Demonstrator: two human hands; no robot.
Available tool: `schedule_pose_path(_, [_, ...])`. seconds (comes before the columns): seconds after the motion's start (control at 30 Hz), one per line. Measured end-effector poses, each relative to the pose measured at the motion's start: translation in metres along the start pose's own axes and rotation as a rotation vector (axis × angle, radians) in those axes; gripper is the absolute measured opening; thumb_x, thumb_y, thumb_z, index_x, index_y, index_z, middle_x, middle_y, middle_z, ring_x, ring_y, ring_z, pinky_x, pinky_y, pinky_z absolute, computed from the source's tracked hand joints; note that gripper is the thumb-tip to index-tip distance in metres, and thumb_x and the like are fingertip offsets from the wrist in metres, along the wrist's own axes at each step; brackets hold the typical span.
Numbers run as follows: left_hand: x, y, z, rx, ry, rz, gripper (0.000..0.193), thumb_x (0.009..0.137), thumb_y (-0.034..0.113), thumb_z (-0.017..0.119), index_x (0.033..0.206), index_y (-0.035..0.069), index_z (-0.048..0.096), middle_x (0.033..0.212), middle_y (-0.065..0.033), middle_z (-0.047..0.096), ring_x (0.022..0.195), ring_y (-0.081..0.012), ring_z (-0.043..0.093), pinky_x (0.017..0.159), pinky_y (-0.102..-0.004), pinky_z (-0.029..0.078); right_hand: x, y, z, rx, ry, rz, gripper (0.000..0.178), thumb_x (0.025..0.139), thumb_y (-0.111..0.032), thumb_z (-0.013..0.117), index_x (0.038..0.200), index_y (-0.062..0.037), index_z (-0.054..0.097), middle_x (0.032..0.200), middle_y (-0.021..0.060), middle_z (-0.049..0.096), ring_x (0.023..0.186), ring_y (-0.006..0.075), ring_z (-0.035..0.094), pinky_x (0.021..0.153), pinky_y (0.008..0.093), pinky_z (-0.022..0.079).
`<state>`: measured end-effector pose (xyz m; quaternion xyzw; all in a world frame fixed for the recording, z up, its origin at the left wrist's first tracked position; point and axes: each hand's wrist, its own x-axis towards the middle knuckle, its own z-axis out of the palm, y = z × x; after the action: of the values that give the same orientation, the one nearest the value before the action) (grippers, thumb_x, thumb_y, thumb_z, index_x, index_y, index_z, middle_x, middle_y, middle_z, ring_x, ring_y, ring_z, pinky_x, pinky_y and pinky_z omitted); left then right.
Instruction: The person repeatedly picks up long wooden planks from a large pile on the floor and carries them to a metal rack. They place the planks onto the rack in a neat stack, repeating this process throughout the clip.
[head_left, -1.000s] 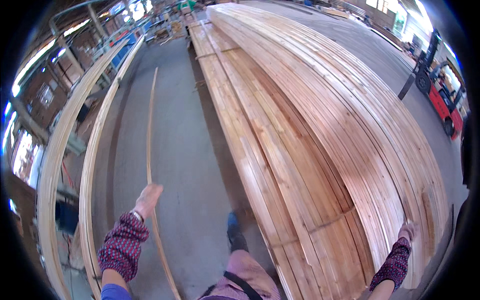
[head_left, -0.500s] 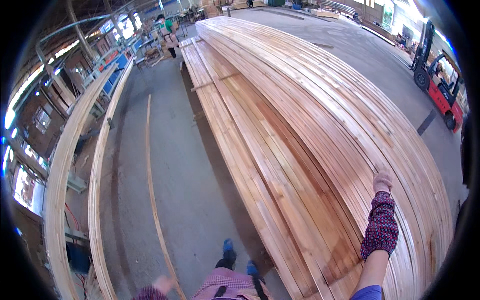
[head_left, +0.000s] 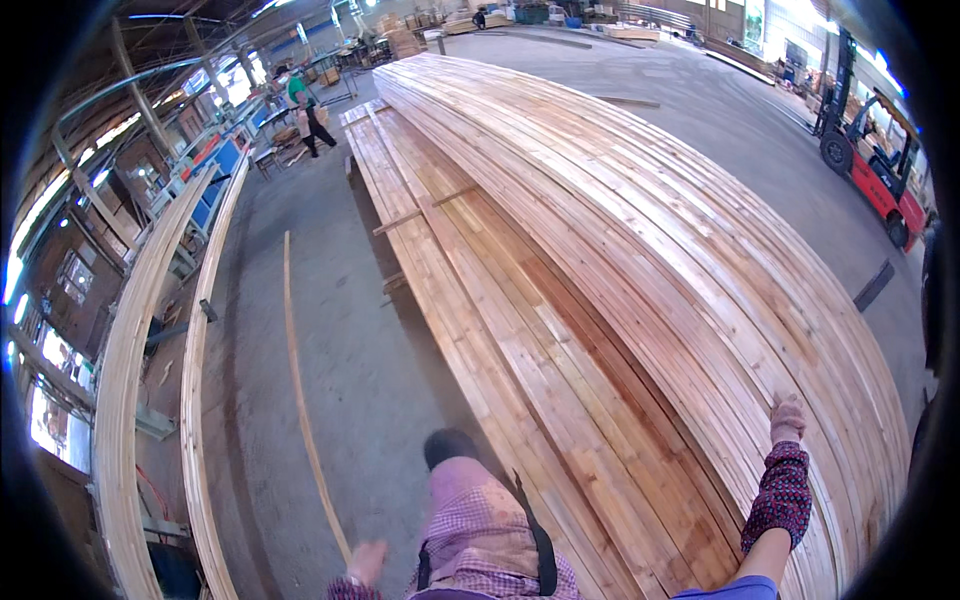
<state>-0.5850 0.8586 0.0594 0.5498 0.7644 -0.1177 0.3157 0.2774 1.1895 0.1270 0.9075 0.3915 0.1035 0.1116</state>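
Observation:
My right hand, in a pale glove below a dark patterned sleeve cover, rests on top of a long stack of planed wooden boards. Its fingers point away from me and lie against the boards' upper faces. My left hand is low at my left side, above the floor and slightly blurred; its fingers cannot be made out. Close to it in the picture, the near end of a thin wooden strip lies on the concrete. A lower layer of boards runs along the stack's left side.
Long boards lie on supports at the left. Crosspieces lie over the lower layer. A co-worker in green walks at the far left, near machines. A red forklift stands at the right. Concrete floor runs between the board rows.
I have moved forward along the stack, one leg swinging ahead. My left hand has come forward and up in view; my right stays on the boards. The co-worker has shifted left in view.

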Motion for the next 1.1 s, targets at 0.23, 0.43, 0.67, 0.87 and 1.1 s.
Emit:
schedule_pose_path(0.23, [0.177,0.128,-0.254,-0.298,0.441,-0.018,0.045,0.089,0.037,0.051,0.11,-0.001,0.058,0.109,-0.0262,0.062,0.106,-0.0416,0.058,0.089,-0.0455,0.046,0.003,-0.001,-0.009,0.044,-0.075,0.03,0.051,0.09,-0.049,0.055,0.117,-0.0056,0.048,0.115,0.017,0.056,0.103,0.0357,0.062,0.076,0.051,0.054])
schedule_pose_path(0.43, [0.227,0.127,-0.241,-0.442,0.572,0.034,0.049,0.088,0.036,0.053,0.119,0.0,0.057,0.114,-0.0258,0.061,0.112,-0.0397,0.056,0.093,-0.0452,0.044,0.004,0.006,0.002,0.002,-0.073,0.082,0.051,0.086,-0.038,0.064,0.121,-0.0049,0.047,0.117,0.0165,0.055,0.111,0.0343,0.058,0.08,0.0493,0.054])
schedule_pose_path(0.67, [0.152,-0.019,-0.023,-0.07,-0.034,0.078,0.017,0.082,0.009,0.054,0.097,0.006,0.062,0.083,-0.0182,0.064,0.073,-0.0339,0.064,0.064,-0.0389,0.052,0.028,0.022,0.025,0.043,-0.024,0.125,0.049,0.089,-0.043,0.058,0.118,-0.0036,0.051,0.116,0.0182,0.057,0.107,0.0364,0.06,0.081,0.0484,0.053])
schedule_pose_path(0.87, [0.095,-0.053,-0.026,-0.281,-0.05,-0.138,0.015,0.081,0.013,0.055,0.092,0.006,0.06,0.079,-0.0165,0.063,0.071,-0.0339,0.063,0.063,-0.0419,0.05,0.013,0.008,-0.002,0.008,-0.149,0.063,0.049,0.088,-0.042,0.061,0.118,-0.0041,0.051,0.118,0.0198,0.058,0.105,0.0391,0.061,0.084,0.0473,0.053])
schedule_pose_path(1.1, [0.132,-0.042,0.026,-0.008,0.272,0.251,0.013,0.078,0.013,0.06,0.087,0.004,0.058,0.079,-0.0154,0.063,0.073,-0.0344,0.063,0.063,-0.0451,0.05,0.029,-0.008,-0.002,-0.062,-0.184,0.075,0.044,0.089,-0.032,0.06,0.122,-0.004,0.054,0.118,0.0171,0.063,0.107,0.0348,0.063,0.076,0.0525,0.055])
